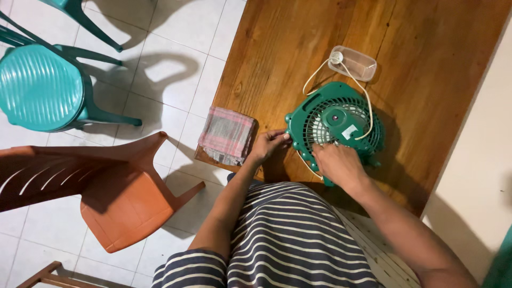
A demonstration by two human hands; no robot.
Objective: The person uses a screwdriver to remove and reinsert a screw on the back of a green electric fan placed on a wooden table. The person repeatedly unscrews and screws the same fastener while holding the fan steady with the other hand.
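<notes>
A small green fan [336, 124] lies flat on the wooden table [426, 80], its round grille facing up. My left hand [268, 145] grips the fan's left rim. My right hand [337, 162] rests on the near part of the grille, fingers curled against it. A white cord [360, 88] loops from the fan across the grille to a plug lying in a clear plastic container [356, 62] just beyond the fan.
A folded striped cloth [228, 134] lies on the table's left corner. On the tiled floor to the left stand an orange plastic chair [114, 200] and a teal plastic chair [42, 88]. A pale wall [480, 176] runs along the table's right side.
</notes>
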